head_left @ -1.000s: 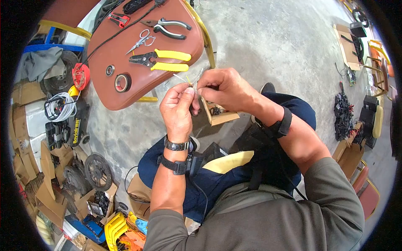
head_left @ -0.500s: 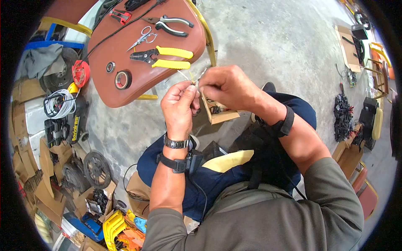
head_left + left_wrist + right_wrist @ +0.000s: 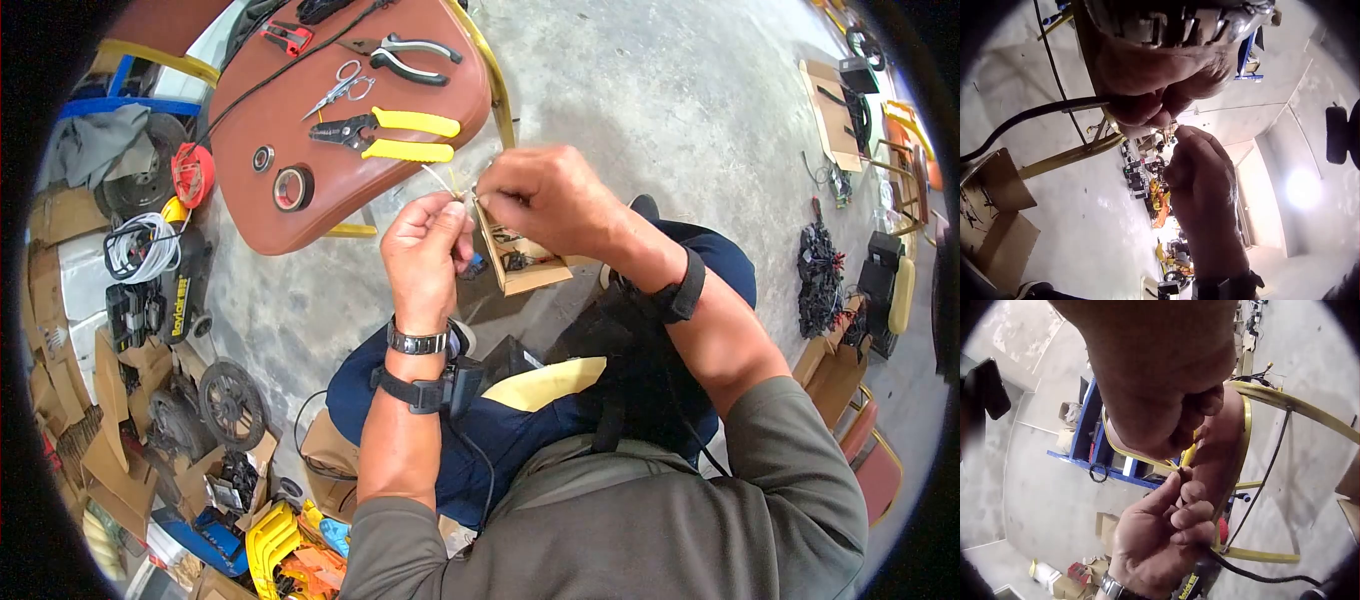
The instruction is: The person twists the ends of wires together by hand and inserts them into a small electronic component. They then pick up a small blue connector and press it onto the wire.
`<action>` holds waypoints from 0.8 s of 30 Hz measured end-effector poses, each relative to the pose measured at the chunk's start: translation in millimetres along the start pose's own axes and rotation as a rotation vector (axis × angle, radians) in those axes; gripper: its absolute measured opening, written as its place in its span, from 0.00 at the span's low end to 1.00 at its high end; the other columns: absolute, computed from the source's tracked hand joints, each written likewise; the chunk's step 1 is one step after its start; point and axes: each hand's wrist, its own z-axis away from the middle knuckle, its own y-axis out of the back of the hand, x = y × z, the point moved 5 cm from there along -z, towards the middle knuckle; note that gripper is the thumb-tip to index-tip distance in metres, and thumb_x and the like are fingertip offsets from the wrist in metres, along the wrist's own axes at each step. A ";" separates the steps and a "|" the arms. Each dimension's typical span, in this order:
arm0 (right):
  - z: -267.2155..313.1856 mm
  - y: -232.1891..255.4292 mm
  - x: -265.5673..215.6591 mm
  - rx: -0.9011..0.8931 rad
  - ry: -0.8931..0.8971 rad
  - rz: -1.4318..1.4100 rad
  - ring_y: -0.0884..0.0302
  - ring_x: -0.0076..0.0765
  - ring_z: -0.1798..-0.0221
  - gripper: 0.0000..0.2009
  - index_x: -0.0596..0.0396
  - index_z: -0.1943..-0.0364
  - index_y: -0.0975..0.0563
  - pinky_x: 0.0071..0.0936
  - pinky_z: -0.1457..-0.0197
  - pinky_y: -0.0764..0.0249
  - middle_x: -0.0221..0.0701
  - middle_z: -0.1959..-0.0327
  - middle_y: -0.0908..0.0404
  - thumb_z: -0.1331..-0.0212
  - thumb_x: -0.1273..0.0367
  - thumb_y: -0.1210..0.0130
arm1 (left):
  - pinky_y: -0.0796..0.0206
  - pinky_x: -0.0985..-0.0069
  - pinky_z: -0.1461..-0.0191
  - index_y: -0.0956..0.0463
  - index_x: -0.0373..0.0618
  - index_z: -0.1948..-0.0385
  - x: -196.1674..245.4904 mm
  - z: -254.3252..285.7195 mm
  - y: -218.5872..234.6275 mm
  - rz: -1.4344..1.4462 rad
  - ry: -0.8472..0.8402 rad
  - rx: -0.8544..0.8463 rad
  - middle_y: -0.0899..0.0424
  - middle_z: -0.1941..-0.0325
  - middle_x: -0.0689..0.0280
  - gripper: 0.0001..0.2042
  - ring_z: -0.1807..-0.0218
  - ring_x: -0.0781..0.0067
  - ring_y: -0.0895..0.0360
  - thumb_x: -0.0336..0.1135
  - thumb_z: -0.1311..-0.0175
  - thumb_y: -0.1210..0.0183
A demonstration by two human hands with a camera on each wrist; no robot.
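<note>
My left hand (image 3: 425, 245) pinches the end of a black cable (image 3: 1029, 114) between thumb and fingers, in front of the chair seat. A white wire (image 3: 436, 178) and a yellow wire (image 3: 453, 182) stick up from those fingertips. My right hand (image 3: 540, 195) is close beside, its fingers curled and pinching a thin, light wire just right of the left thumb. In the right wrist view the left hand (image 3: 1160, 534) lies below the right hand (image 3: 1172, 419), their fingertips nearly meeting. Part of the wire end is hidden by the fingers.
On the brown chair seat (image 3: 245, 215) lie yellow-handled wire strippers (image 3: 410, 138), scissors (image 3: 345, 90), pliers (image 3: 405, 60), a roll of tape (image 3: 292, 189) and a red tool (image 3: 288, 38). An open cardboard box (image 3: 535, 278) stands on the floor under the hands. Wheels and boxes crowd the left.
The right hand's fingers have shifted slightly and turned at the wire, its knuckles now a little higher. The left hand keeps its hold in nearly the same place.
</note>
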 end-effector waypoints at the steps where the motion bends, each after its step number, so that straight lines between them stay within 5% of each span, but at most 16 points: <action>1: 1.2 -2.9 -2.3 -0.010 0.024 -0.014 0.19 0.53 0.68 0.02 0.55 0.74 0.21 0.42 0.65 0.23 0.40 0.75 0.20 0.49 0.72 0.42 | 0.42 0.84 0.80 0.21 0.39 0.58 0.9 -0.3 1.3 0.033 -0.005 0.014 0.18 0.72 0.66 0.06 0.80 0.82 0.28 0.29 0.32 0.40; 5: 5.9 -8.4 -3.4 -0.056 0.005 0.015 0.19 0.54 0.68 0.02 0.54 0.74 0.21 0.43 0.66 0.23 0.40 0.75 0.20 0.49 0.72 0.42 | 0.42 0.84 0.80 0.21 0.38 0.58 -1.0 2.8 -3.5 -0.005 -0.013 0.013 0.18 0.72 0.66 0.06 0.80 0.82 0.28 0.28 0.32 0.40; 9: 0.1 6.2 3.5 0.009 -0.047 0.084 0.19 0.45 0.71 0.02 0.58 0.70 0.20 0.33 0.67 0.23 0.38 0.74 0.19 0.48 0.77 0.40 | 0.43 0.84 0.81 0.21 0.38 0.58 -1.0 3.1 -6.3 -0.091 -0.014 -0.030 0.18 0.72 0.66 0.06 0.81 0.82 0.28 0.28 0.32 0.40; 15: 2.8 -1.7 -1.8 0.001 0.042 0.077 0.20 0.53 0.69 0.02 0.53 0.75 0.23 0.44 0.67 0.24 0.38 0.76 0.21 0.49 0.72 0.42 | 0.43 0.84 0.81 0.21 0.38 0.57 -1.0 2.4 -1.4 -0.040 0.007 0.020 0.18 0.72 0.66 0.06 0.81 0.82 0.28 0.29 0.32 0.40; 22: 0.8 0.9 -1.3 0.027 0.052 0.120 0.20 0.52 0.71 0.02 0.52 0.75 0.23 0.43 0.69 0.24 0.37 0.76 0.21 0.49 0.72 0.42 | 0.43 0.84 0.81 0.21 0.37 0.57 1.0 3.9 -4.8 -0.043 0.006 0.014 0.18 0.72 0.66 0.07 0.81 0.81 0.28 0.29 0.32 0.40; 24: -0.1 7.9 0.1 0.012 -0.036 0.108 0.20 0.48 0.71 0.03 0.57 0.70 0.20 0.36 0.66 0.23 0.38 0.74 0.20 0.49 0.76 0.40 | 0.43 0.84 0.81 0.21 0.37 0.57 -2.0 5.3 -9.2 -0.091 -0.003 -0.026 0.18 0.72 0.66 0.07 0.81 0.81 0.28 0.28 0.32 0.40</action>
